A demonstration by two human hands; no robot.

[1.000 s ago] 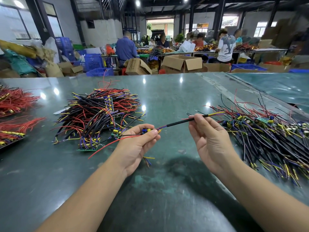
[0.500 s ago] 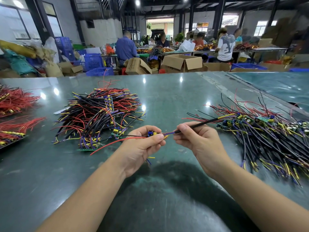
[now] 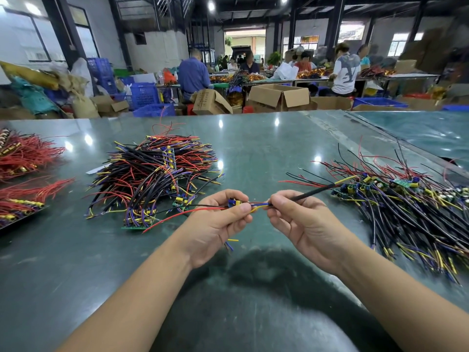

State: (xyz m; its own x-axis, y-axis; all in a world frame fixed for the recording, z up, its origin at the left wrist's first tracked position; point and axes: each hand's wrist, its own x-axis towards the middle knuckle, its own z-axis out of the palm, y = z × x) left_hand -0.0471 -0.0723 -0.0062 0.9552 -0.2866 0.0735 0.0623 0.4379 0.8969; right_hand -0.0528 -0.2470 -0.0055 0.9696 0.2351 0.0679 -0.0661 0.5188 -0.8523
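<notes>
My left hand [image 3: 218, 224] pinches a small circuit board [image 3: 234, 202] with blue and yellow parts; red and black wires trail from it to the left. Blue and yellow wires run from the board to the right into a black sleeve [image 3: 313, 192]. My right hand [image 3: 302, 222] grips the near end of that sleeve, close to my left hand. A yellow wire tip sticks out of the sleeve's far end. Both hands hover just above the green table [image 3: 253, 148].
A heap of wired boards [image 3: 152, 176] lies left of centre, a second spread heap [image 3: 406, 207] lies at the right. Red wire bundles [image 3: 22, 158] sit at the far left. Behind the table stand cardboard boxes [image 3: 279, 97], blue crates and seated people.
My right hand has slid left along the black sleeve toward the board, closing the gap to my left hand. The sleeve now covers more of the blue and yellow wires.
</notes>
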